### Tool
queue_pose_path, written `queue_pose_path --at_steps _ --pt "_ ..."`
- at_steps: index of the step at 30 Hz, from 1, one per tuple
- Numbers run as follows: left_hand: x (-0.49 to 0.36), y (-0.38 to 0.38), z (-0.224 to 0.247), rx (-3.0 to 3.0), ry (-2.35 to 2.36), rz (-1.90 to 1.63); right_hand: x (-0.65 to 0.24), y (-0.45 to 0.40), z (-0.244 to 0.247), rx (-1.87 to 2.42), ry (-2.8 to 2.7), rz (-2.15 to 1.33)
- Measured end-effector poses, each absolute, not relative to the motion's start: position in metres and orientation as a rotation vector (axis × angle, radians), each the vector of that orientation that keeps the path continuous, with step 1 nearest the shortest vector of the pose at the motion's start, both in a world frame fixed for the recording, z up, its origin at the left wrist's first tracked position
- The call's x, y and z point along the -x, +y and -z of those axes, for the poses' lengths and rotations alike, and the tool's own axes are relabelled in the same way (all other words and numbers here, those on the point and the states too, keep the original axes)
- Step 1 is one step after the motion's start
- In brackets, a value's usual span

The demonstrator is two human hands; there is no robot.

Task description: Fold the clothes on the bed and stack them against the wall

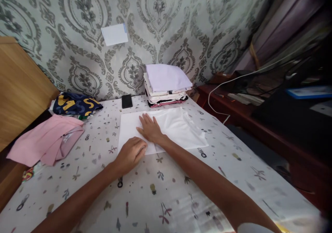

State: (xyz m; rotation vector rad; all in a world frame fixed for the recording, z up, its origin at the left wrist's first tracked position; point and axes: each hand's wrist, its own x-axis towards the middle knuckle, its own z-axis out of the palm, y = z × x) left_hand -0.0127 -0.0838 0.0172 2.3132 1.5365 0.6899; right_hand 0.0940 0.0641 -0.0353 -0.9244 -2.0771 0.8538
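Observation:
A white cloth point(178, 127) lies spread on the patterned sheet, its left part flat and squared, its right part wrinkled. My right hand point(149, 128) rests flat on the middle of the cloth with the fingers spread. Just left of it, my left hand point(131, 153) is closed at the cloth's near edge, fingers curled together; whatever they grip, if anything, is hidden. Behind the cloth stands a stack of folded clothes point(167, 84) with a pale lilac piece on top.
A black phone point(127, 101) lies behind the cloth. Pink cloth point(49, 137) and a navy printed garment point(76, 104) lie at the left, by a wooden board point(23, 87). On the right, a white cable point(210, 99) hangs over a dark red desk point(243, 122). A patterned wall stands behind.

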Motion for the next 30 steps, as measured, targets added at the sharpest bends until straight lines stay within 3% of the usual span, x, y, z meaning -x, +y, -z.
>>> queue_pose_path --at_steps 8,13,19,24,30 --pt "0.047 -0.082 0.001 -2.192 1.677 -0.857 -0.096 0.071 0.044 0.993 -2.049 -0.966" --pt "0.086 -0.054 0.007 -1.519 1.995 -1.166 -0.084 0.068 0.03 0.868 -1.876 -1.004" --pt "0.107 -0.023 -0.012 -0.714 1.761 -1.232 -0.074 0.086 0.04 0.937 -1.23 -1.41" --pt "0.101 -0.015 -0.023 -0.631 1.67 -1.007 -0.076 0.095 0.053 0.937 -1.069 -1.437" --pt "0.088 -0.013 -0.012 -0.591 1.563 -1.167 -0.073 0.098 0.051 0.87 -0.978 -1.442"
